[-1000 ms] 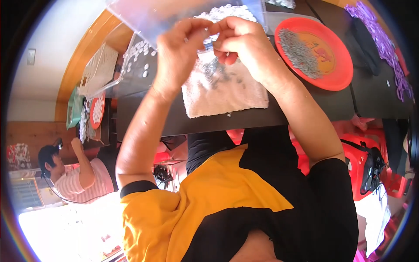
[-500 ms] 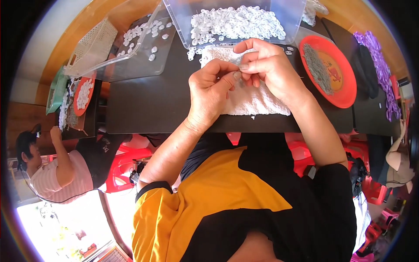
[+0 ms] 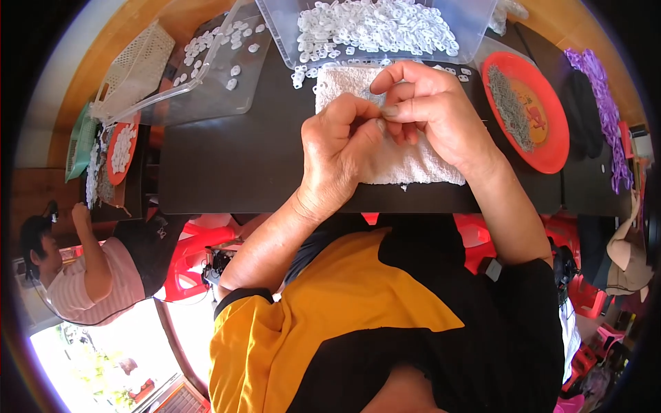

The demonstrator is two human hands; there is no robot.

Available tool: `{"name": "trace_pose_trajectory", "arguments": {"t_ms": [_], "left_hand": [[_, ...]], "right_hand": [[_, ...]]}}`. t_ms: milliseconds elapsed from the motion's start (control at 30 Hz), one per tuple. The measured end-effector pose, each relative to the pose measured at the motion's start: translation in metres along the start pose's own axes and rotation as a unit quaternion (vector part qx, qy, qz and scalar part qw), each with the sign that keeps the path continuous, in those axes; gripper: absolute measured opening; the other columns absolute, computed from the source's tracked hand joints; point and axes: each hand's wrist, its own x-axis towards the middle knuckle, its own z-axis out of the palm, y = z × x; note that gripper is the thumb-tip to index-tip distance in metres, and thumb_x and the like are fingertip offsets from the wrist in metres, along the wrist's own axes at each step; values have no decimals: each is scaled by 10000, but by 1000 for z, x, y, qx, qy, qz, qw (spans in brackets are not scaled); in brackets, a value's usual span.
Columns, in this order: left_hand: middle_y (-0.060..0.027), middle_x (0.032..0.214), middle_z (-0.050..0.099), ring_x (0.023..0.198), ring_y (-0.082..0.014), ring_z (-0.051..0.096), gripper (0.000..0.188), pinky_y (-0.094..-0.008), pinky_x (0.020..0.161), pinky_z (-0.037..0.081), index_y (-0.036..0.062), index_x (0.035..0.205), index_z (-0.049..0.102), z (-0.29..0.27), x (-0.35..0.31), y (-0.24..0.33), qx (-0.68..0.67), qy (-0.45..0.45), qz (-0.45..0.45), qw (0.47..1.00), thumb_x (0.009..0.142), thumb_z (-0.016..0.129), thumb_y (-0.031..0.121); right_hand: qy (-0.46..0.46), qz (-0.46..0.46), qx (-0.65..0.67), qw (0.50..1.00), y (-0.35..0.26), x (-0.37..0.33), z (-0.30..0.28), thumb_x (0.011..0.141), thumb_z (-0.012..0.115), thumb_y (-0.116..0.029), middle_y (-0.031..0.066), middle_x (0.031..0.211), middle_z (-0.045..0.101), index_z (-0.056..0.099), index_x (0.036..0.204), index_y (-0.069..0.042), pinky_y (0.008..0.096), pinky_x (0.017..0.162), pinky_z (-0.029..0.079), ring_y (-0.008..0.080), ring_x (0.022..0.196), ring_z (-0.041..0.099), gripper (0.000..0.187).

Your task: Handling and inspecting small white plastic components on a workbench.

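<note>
My left hand (image 3: 341, 144) and my right hand (image 3: 437, 113) meet fingertip to fingertip above a white towel (image 3: 420, 165) on the dark table. Both are closed in a pinch, thumb against fingers. Whatever lies between the fingertips is too small and too covered to make out. Just beyond the towel, a clear plastic bin (image 3: 275, 31) holds a heap of small white plastic pieces (image 3: 375, 31) with holes in them. Several more white pieces lie along the bin's near edge. To the right of my right hand, a red plate (image 3: 556, 103) carries a pile of thin grey metal pieces (image 3: 508, 110).
A clear tray (image 3: 231, 107) with scattered white pieces stands at the left, by a white basket (image 3: 138, 65). A purple bundle of strips (image 3: 599, 103) lies far right. At the left, another person (image 3: 96, 275) sits by a red plate of white pieces (image 3: 122, 151).
The view has shifted slightly, so the table and bin sit a little differently in the picture. My hands keep the same pinch, fingertips together over the towel.
</note>
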Motion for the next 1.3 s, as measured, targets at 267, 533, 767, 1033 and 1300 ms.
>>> {"name": "trace_pose_trajectory", "arguments": {"t_ms": [267, 533, 767, 1033, 1300], "left_hand": [[-75, 668, 612, 495, -113, 535, 104, -226, 416, 368, -32, 880, 633, -16, 12, 19, -274, 21, -285, 918, 854, 606, 65], [-81, 656, 601, 472, -133, 527, 134, -239, 394, 344, -27, 872, 635, -23, 21, 21, -291, -32, -337, 895, 847, 615, 103], [-43, 732, 635, 646, -128, 605, 131, -263, 580, 483, -28, 871, 635, -22, 30, -12, 19, 23, -98, 995, 824, 681, 85], [-156, 704, 662, 633, -276, 652, 62, -356, 602, 504, -13, 766, 656, -49, 54, -37, 240, -41, -40, 969, 770, 648, 48], [-147, 984, 676, 908, -361, 632, 140, -421, 777, 500, 61, 897, 700, -32, 124, -74, 507, -84, 66, 855, 829, 619, 152]], "right_hand": [[29, -288, -279, 916, 12, 0, 8, 813, 627, 67, 62, 818, 673, 654, 954, 0, 247, 678, 512, 141, 741, 648, 159], [27, -329, -325, 886, 7, -3, 7, 804, 645, 45, 73, 781, 658, 626, 878, -12, 266, 628, 488, 157, 689, 628, 95], [157, -234, -328, 902, 15, 18, -19, 824, 639, -31, 85, 710, 631, 608, 873, -9, 310, 626, 468, 195, 648, 596, 63], [160, -136, -393, 895, 21, 20, -36, 786, 653, -81, 105, 695, 611, 606, 814, -25, 365, 626, 457, 249, 648, 589, 78], [168, -121, -387, 899, 22, 19, -32, 788, 645, -105, 104, 685, 607, 597, 799, -27, 379, 618, 452, 255, 642, 586, 92]]}}
